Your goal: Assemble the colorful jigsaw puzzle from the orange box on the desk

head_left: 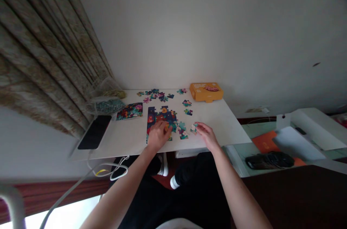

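The left hand lies palm down with its fingers curled onto the lower right of a partly joined jigsaw puzzle. They press on the pieces, but whether they grip one is too small to tell. The right hand reaches in from the right, its fingertips seeming to pinch a pale loose jigsaw piece, just beside a teal cluster of joined pieces.

Beyond the fingers lie scattered loose pieces, and further right an orange puzzle box sits near the far edge of the white table. Left of the left hand's fingers are a printed picture card, a black phone and a clear plastic bag (something teal shows through it).

Nothing stands between the two hands except the puzzle's own pieces. The near table edge runs just behind both wrists, and a stretch of white tabletop separates the right fingers from the table's right corner. Both forearms angle inward from the bottom of the view, wrists slightly bent, over dark trousers.
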The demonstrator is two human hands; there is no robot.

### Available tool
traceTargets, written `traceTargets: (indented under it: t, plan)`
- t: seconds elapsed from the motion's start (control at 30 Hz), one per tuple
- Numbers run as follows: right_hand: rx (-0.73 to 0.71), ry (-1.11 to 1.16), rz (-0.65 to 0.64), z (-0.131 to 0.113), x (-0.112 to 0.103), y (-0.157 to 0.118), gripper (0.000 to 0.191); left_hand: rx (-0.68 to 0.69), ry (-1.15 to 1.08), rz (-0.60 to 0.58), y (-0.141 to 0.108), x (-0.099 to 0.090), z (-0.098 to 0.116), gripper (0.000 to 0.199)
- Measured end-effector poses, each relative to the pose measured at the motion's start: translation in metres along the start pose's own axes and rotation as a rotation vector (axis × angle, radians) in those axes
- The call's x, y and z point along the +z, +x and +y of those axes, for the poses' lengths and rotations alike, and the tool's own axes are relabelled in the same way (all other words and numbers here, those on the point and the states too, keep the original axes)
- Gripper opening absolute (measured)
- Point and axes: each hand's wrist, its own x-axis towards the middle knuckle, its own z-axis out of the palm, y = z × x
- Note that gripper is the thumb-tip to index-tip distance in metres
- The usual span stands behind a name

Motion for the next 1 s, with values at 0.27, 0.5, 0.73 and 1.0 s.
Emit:
traceTargets:
  t: [0.27,0.5,0.73,1.0]
  plan:
    - [-0.050,-0.242,-0.203,0.004,-0.018,0.012,0.048,0.247,0.123,-0.152,-0.025,-0.025,-0.060,0.041]
    - [-0.344,-0.489,-0.227,0.006,-0.005,0.005,0.030,0.261,0.169,-0.227,-0.029,-0.021,-0.053,0.045]
    - [-0.452,-0.663,-0.287,-0.003,-0.003,0.001,0.019,0.264,0.163,-0.208,-0.029,-0.022,-0.055,0.044]
    - [-0.508,-0.803,-0.301,-0.005,-0.001,-0.002,0.020,0.261,0.151,-0.208,-0.028,-0.021,-0.055,0.044]
